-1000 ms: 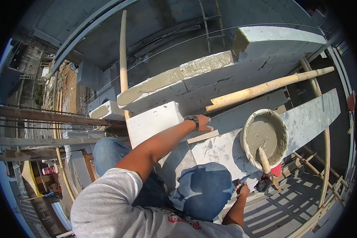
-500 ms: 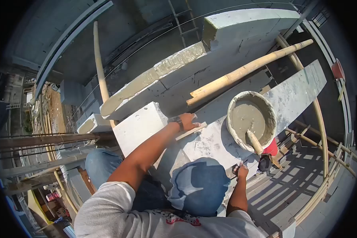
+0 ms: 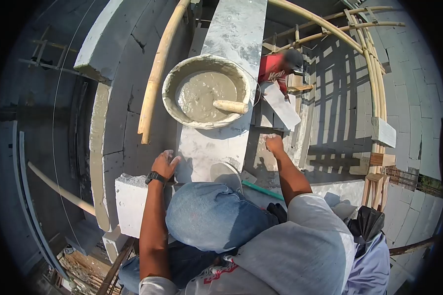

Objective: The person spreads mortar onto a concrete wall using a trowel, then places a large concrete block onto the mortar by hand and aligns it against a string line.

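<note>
My left hand (image 3: 165, 164), with a black watch at its wrist, is beside the rough end of a white block (image 3: 133, 204). Its fingers are loosely bent and apart, with nothing visible in them. My right hand (image 3: 274, 143) is stretched out beyond the plank's right edge, fingers curled in; no held thing shows. Between and beyond my hands, a bucket (image 3: 170, 109) of wet grey mortar (image 3: 199, 93) stands on the plank (image 3: 236, 29). A tool's wooden handle (image 3: 231, 106) sticks out of the mortar and lies over the rim.
Below on the right, a person in red (image 3: 270, 69) holds a pale block (image 3: 282, 105). A partly built block wall (image 3: 115, 128) and a bamboo pole (image 3: 157, 73) run along the left. A green strip (image 3: 263, 190) lies by my knee. Bamboo rails (image 3: 371, 64) stand at right.
My view has turned to the right. My left hand is off the wooden strip it touched. My right hand has reached forward from beside my knee. The person in red now shows with a block.
</note>
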The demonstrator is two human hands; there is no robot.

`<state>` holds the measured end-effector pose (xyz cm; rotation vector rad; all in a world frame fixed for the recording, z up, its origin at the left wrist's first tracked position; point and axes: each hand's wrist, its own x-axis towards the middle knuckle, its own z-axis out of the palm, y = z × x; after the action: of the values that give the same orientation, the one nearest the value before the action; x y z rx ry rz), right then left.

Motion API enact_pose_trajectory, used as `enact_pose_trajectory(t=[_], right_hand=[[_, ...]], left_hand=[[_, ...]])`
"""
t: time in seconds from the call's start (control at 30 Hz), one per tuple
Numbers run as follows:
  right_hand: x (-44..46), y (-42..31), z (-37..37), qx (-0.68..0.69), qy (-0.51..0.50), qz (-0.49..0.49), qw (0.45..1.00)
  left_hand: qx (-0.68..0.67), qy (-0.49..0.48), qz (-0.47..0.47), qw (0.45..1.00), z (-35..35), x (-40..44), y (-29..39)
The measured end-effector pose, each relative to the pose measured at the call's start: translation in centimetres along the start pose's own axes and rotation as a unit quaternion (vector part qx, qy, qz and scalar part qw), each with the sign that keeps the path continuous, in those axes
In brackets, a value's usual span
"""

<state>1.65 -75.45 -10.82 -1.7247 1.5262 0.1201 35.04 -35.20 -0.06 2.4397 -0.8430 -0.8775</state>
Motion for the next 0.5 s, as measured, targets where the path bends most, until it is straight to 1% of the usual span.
enact_pose_trajectory(t=[0.07, 0.17, 0.2, 0.27, 0.33, 0.4, 0.5], right_hand=[[2.8, 3.1, 0.4, -0.021, 0.034, -0.048, 0.998], [0.1, -0.9, -4.3, -0.102, 0.042, -0.058, 0.992], [-0.2, -0.9, -5.6, -0.145, 0.078, -0.089, 0.982], [-0.5, -0.8, -8.2, -0.23, 0.148, -0.153, 0.95], [-3.9, -5.3, -13.0, -0.315, 0.124, -0.113, 0.934], [-4.6, -5.5, -16.1, -0.383, 0.168, -0.238, 0.877], [-4.2, -7.6, -17.9, -0.48, 0.116, -0.257, 0.831]], left_hand=[[-0.016, 0.001, 0.0, 1.0, 0.1, 0.2, 0.6], [-0.044, 0.0, -0.01, 0.999, -0.2, -0.1, 1.6], [-0.048, -0.003, -0.015, 0.999, -0.3, -0.2, 2.0], [-0.059, -0.009, -0.023, 0.998, 0.1, -0.3, 2.3], [-0.073, -0.013, -0.029, 0.997, 0.9, -0.3, 2.3], [-0.06, -0.031, -0.024, 0.997, 1.2, -0.1, 2.9], [-0.063, -0.059, -0.019, 0.996, 2.1, 0.0, 3.8]])
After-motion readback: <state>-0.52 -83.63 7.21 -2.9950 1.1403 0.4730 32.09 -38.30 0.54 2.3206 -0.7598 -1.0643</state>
